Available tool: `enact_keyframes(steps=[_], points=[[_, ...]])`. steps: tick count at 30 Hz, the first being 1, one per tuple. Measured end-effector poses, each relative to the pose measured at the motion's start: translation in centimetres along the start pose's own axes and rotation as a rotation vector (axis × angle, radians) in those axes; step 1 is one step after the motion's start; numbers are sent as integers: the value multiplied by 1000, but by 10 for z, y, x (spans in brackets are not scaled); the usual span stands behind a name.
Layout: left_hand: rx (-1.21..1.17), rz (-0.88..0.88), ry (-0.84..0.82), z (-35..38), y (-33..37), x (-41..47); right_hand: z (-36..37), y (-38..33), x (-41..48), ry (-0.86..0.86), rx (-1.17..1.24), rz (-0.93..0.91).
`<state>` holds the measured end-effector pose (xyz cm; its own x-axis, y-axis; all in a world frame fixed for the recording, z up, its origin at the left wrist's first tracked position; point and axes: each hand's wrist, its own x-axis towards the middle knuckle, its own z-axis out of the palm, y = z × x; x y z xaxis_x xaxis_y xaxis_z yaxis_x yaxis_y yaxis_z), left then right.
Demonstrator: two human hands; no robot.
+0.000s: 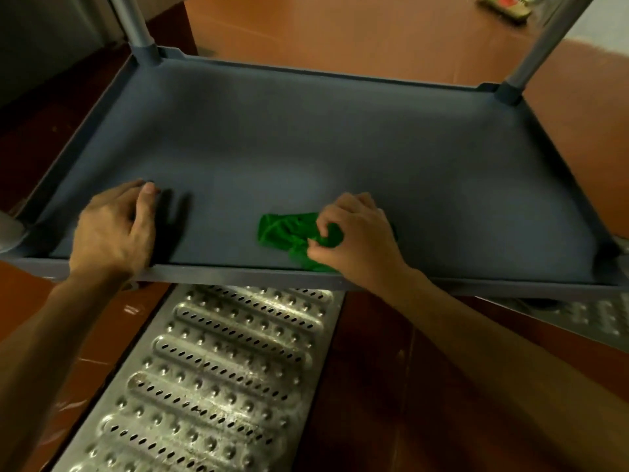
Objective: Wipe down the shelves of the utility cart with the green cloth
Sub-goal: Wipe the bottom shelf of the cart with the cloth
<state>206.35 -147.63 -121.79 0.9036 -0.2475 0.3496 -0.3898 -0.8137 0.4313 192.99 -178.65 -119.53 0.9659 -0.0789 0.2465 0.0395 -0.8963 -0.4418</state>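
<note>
Lying crumpled on the cart shelf (306, 148) near its 6 o'clock rim, the green cloth (289, 235) is gripped by the right hand (357, 233), fingers and thumb curled round it. Most of the cloth is seen at that hand's 9 o'clock. The left hand (112, 229) is rested palm-down, fingers relaxed, at the shelf's 8 o'clock.

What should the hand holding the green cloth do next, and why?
Probably the right hand should slide the green cloth away, toward the far side of the shelf. It grips the bunched cloth close to the near rim, and most of the grey shelf lies beyond it. The left hand rests on the shelf at the left, seemingly steadying the cart.
</note>
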Motion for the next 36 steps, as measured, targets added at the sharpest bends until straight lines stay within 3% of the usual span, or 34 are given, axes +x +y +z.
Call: enact_keyframes(steps=[5, 8, 12, 16, 21, 24, 27, 31, 36], points=[[-25, -16, -57, 9, -5, 10, -40, 68, -29, 145, -19, 156], [2, 133, -134, 8, 7, 10, -40, 76, -29, 187, -59, 226], [-67, 305, -241, 19, 81, 3, -35, 78, -13, 203, -99, 271], [68, 227, -322, 37, 114, -9, -38, 92, 16, 173, -93, 300], [105, 215, -355, 41, 107, -7, -16, 90, 82, 299, -161, 473], [76, 149, -338, 44, 112, -6, 7, 66, 126, 276, -192, 512], [69, 119, -293, 46, 112, -5, 36, 21, 159, 157, -251, 438], [52, 63, -184, 46, 111, -5, 75, -45, 160, 93, -329, 145], [-6, 85, -98, 43, 111, -6, 60, -55, 131, -84, -182, -93]])
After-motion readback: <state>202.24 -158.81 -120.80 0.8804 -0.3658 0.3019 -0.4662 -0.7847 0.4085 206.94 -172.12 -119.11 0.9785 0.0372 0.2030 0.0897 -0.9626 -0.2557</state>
